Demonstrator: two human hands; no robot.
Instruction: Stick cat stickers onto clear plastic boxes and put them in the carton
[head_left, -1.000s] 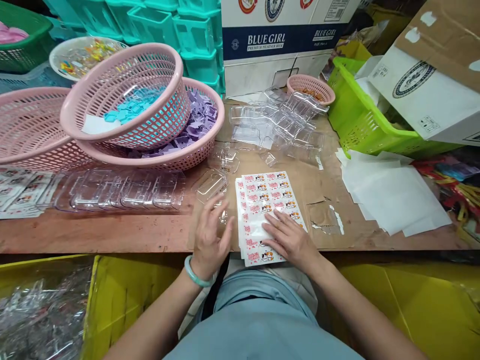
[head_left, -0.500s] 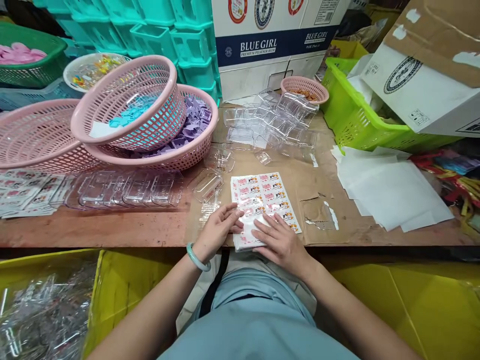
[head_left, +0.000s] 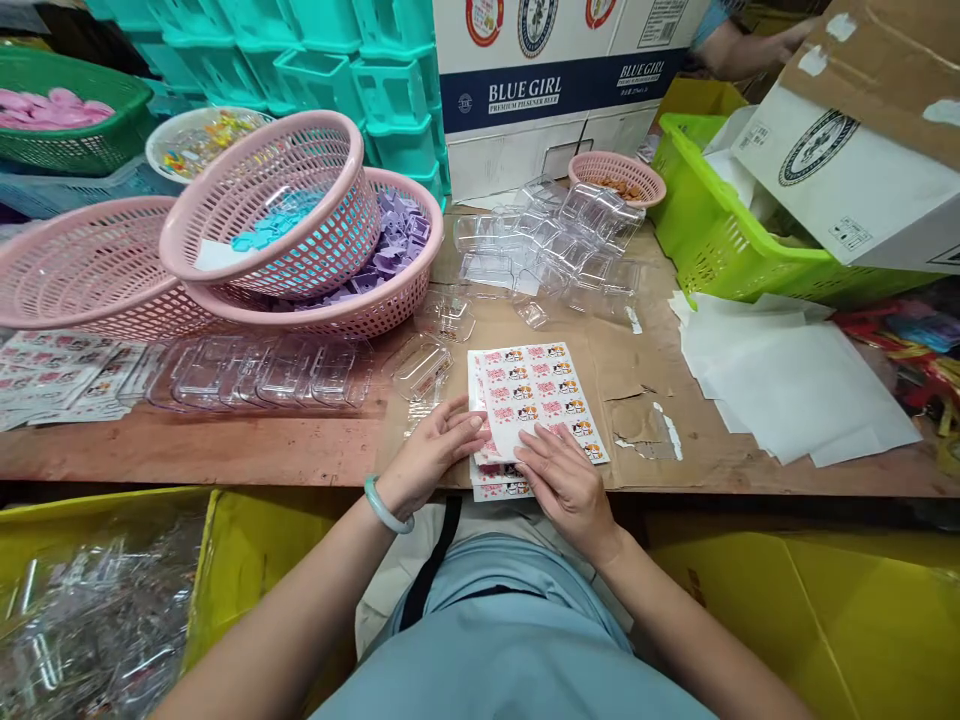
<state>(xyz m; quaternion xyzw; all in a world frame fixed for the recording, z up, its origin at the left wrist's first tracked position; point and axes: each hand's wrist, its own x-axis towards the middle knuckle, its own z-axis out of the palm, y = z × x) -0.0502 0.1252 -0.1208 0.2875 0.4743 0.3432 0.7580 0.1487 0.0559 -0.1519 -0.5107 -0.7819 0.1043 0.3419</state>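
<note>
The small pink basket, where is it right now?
In the head view, the small pink basket is upper right of centre, behind clear plastic trays and left of the lime crate.

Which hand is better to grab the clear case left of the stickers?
Probably the left hand: it is nearer the clear case, beside the sticker sheets. The right hand is farther off, at the sheets' lower edge.

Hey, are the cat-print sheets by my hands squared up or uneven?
Uneven: the lower sheets stick out past the top sheet along its left and near edges.
</note>
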